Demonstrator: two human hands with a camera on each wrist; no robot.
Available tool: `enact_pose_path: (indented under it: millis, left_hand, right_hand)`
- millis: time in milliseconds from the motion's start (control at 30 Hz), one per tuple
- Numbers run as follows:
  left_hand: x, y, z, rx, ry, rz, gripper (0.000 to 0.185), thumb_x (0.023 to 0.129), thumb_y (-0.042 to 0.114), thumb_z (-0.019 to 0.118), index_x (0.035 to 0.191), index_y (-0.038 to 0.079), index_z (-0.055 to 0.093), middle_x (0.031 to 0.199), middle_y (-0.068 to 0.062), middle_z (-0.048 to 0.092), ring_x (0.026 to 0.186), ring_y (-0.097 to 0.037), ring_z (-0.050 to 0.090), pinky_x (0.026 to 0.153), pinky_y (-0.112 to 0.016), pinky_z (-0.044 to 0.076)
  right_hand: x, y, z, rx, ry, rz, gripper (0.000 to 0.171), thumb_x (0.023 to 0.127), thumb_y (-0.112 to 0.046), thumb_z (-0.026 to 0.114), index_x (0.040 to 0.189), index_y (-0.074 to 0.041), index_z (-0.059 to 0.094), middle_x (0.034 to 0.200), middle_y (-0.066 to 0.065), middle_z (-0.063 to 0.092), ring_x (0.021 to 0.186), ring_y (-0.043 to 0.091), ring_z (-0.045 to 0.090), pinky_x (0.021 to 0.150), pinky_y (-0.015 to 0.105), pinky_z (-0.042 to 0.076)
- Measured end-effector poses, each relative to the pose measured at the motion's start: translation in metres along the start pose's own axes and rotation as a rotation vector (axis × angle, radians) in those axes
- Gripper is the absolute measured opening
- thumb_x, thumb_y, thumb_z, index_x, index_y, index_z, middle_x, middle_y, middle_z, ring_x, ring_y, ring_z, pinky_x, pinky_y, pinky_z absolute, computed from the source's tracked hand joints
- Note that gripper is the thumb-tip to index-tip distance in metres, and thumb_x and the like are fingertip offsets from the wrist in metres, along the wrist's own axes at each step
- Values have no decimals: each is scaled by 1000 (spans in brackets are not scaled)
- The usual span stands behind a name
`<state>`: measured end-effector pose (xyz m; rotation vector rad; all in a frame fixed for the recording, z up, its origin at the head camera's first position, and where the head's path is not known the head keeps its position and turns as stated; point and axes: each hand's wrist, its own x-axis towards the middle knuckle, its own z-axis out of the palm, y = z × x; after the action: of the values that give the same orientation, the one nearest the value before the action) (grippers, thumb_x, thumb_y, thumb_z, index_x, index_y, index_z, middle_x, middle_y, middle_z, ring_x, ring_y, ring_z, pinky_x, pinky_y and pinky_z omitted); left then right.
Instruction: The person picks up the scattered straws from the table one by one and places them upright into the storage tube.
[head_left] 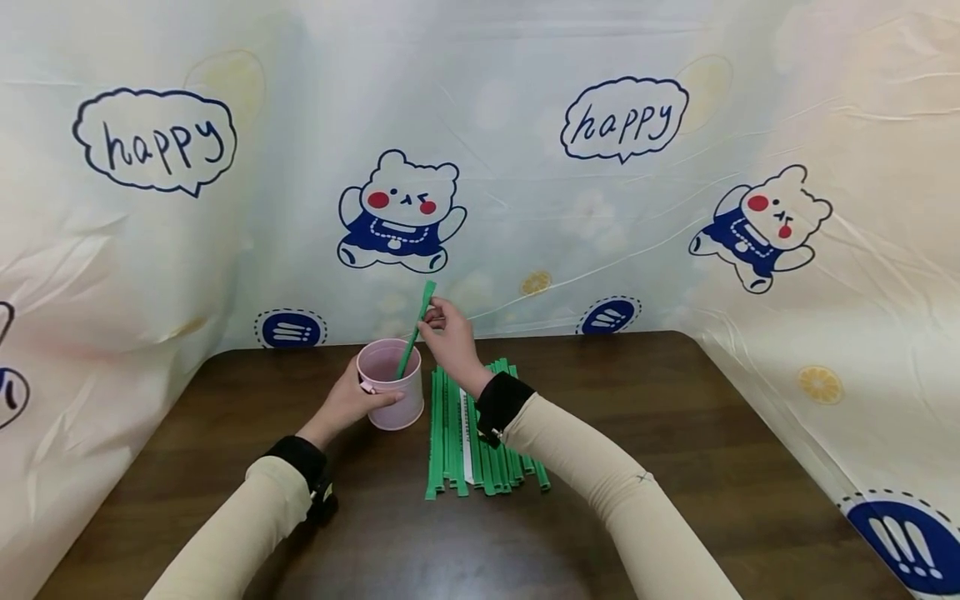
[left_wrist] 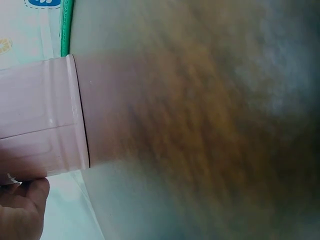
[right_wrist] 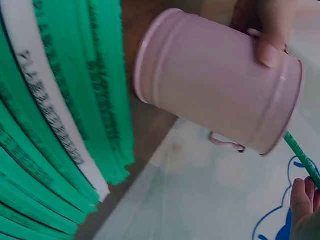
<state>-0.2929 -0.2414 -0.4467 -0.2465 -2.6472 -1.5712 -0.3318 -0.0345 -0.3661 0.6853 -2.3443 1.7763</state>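
Observation:
A pink metal cup [head_left: 392, 394] stands on the dark wooden table [head_left: 675, 433]. My left hand [head_left: 352, 400] grips the cup's side near the rim, its thumb across the front. My right hand [head_left: 447, 333] pinches a green wrapped straw [head_left: 415, 329] whose lower end is inside the cup. In the right wrist view the cup [right_wrist: 220, 80] fills the middle, with the straw [right_wrist: 300, 152] sticking out of its mouth and my fingertips [right_wrist: 302, 197] beside it. The left wrist view shows the cup's wall [left_wrist: 40, 120] close up and part of my left hand [left_wrist: 20, 210].
A pile of several green wrapped straws [head_left: 472, 442] and one white one [head_left: 467, 454] lies on the table just right of the cup, under my right forearm. The same pile [right_wrist: 55, 125] fills the left of the right wrist view. A printed plastic sheet [head_left: 525, 167] walls the table.

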Motion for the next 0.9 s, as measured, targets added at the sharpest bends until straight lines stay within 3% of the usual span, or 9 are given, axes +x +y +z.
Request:
enact_pose_path:
  millis: [200,400,533,667,800,833,867,900]
  left_hand:
    - [-2,3,1,0,1,-6,94,88,20,80,158,2,19,151,-27,43,137,-44,46,114,-65,42]
    - [-2,2,3,-13,-4,0,96,88,19,80,159,2,18,151,-28,43,137,-44,46,113,-65,42]
    - [-1,0,4,-3,-2,-11,96,88,21,80,159,2,17,152,-27,43,138,-44,46,114,-64,41]
    - [-1,0,3,4,-5,-18,96,88,22,80,158,3,18,153,-27,42,139,-44,45,115,-65,40]
    - [0,2,1,-7,-7,-8,96,87,23,81,158,4,19,153,-26,42,140,-44,44,116,-66,39]
    - [0,2,1,-8,-8,-9,96,87,23,81,158,4,19,153,-26,42,140,-44,44,116,-66,39]
    - [0,3,0,-8,-8,-8,96,87,23,81,158,5,19,153,-25,42,140,-44,44,116,-66,39]
    - [0,3,-1,-11,-9,-5,96,87,23,82,158,5,19,153,-25,42,140,-44,44,115,-66,39]
  right_hand:
    - [-9,14,2,39,-18,6,46,103,-3,56,147,4,44,125,27,60,120,38,64,98,35,58]
    - [-14,26,6,66,-16,74,46,104,-7,56,148,-1,43,129,24,59,124,34,63,97,32,57]
    - [-13,28,4,48,2,100,47,104,-12,59,147,-1,45,128,23,62,123,34,64,96,36,57]
    - [-11,30,-6,7,8,110,50,102,-16,62,148,-1,47,126,22,65,121,34,64,98,39,56]
    - [-6,36,-29,-58,-2,120,51,102,-18,63,148,-3,48,130,21,64,123,34,62,101,43,54]
    - [8,65,-35,-87,-10,106,53,102,-22,65,150,-8,47,132,18,63,123,31,63,100,41,55]
    - [8,67,-44,-116,-20,109,54,101,-23,65,150,-9,47,133,17,62,123,29,63,100,41,55]
    - [18,93,-53,-141,-34,88,55,101,-27,66,150,-11,46,133,14,61,122,27,63,98,39,56]
